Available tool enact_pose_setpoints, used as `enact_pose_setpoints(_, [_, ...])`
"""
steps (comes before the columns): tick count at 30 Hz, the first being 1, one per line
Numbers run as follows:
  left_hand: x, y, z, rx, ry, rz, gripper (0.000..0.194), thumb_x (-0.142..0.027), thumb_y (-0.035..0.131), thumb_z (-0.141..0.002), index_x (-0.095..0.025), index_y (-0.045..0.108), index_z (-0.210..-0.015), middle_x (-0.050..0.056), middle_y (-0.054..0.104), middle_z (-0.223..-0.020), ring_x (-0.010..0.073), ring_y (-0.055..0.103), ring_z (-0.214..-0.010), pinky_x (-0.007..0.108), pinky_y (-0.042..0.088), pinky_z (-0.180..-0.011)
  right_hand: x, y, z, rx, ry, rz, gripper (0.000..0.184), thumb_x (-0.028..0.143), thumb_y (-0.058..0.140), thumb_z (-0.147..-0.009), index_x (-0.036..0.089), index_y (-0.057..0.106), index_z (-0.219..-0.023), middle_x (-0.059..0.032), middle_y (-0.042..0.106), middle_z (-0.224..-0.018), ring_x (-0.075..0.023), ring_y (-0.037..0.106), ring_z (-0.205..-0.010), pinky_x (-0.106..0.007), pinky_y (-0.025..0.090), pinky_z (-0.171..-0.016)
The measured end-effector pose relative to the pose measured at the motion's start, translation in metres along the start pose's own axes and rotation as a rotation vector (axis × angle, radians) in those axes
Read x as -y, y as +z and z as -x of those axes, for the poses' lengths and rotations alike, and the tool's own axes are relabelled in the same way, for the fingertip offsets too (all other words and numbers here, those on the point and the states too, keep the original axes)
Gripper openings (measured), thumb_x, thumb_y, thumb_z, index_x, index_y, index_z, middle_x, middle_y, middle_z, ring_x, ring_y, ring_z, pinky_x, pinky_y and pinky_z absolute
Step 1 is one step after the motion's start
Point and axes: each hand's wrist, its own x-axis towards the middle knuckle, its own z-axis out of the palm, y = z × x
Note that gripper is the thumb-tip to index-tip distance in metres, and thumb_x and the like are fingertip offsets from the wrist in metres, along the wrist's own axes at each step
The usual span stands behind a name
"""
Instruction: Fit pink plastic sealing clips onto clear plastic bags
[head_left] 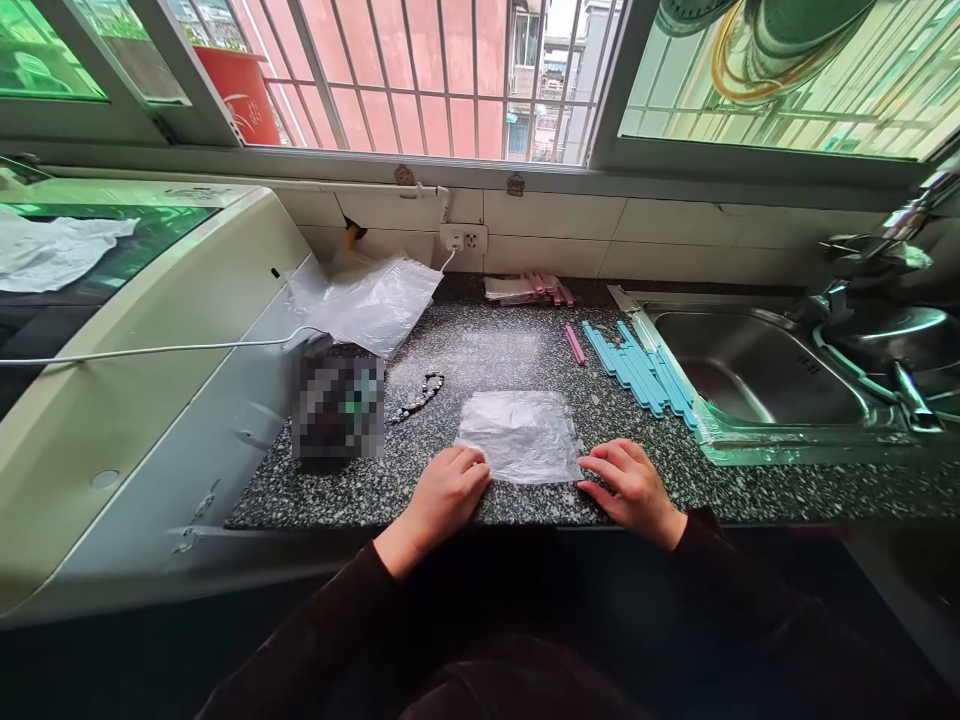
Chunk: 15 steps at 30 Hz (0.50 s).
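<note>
A small clear plastic bag (519, 432) lies flat on the speckled granite counter (525, 350) near its front edge. My left hand (445, 494) rests at the bag's near left corner, fingers curled and pinching its edge. My right hand (628, 486) is at the near right corner, fingertips together on the bag's edge. A beaded bracelet (420, 395) lies on the counter to the left of the bag, apart from both hands.
Several blue sealing sticks (643, 372) and a pink one (574, 343) lie beside the steel sink (757, 375) on the right. More pink sticks (546, 287) and a large plastic bag (371, 300) sit at the back. A blurred dark object (337, 405) and a washing machine (112, 380) stand left.
</note>
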Motion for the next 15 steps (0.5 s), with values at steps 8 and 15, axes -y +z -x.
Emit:
enact_pose_setpoints(8, [-0.004,-0.0046,0.0026,-0.09,0.007,0.039,0.014,-0.014,0.048,-0.083,-0.016,0.057,-0.072,0.005,0.062,-0.075,0.0146,0.053,-0.07,0.028,0.044,-0.066,0.0043,0.0066,-0.0064,-0.001,-0.079,0.034,0.011,0.014,0.054,-0.08,0.02,0.062,-0.077,-0.0037,0.06,-0.076,-0.0169,0.048,-0.08,-0.031,0.039,-0.075])
enact_pose_setpoints(15, [-0.0095,-0.0061,0.003,-0.131,0.024,0.06,0.012,-0.012,0.048,-0.082,-0.016,0.055,-0.073,0.005,0.063,-0.077,0.015,0.053,-0.073,0.029,0.043,-0.067,0.0088,0.0021,-0.0069,-0.004,-0.092,0.025,0.014,0.026,0.059,-0.079,0.019,0.062,-0.09,-0.0062,0.061,-0.085,-0.019,0.049,-0.085,-0.033,0.04,-0.078])
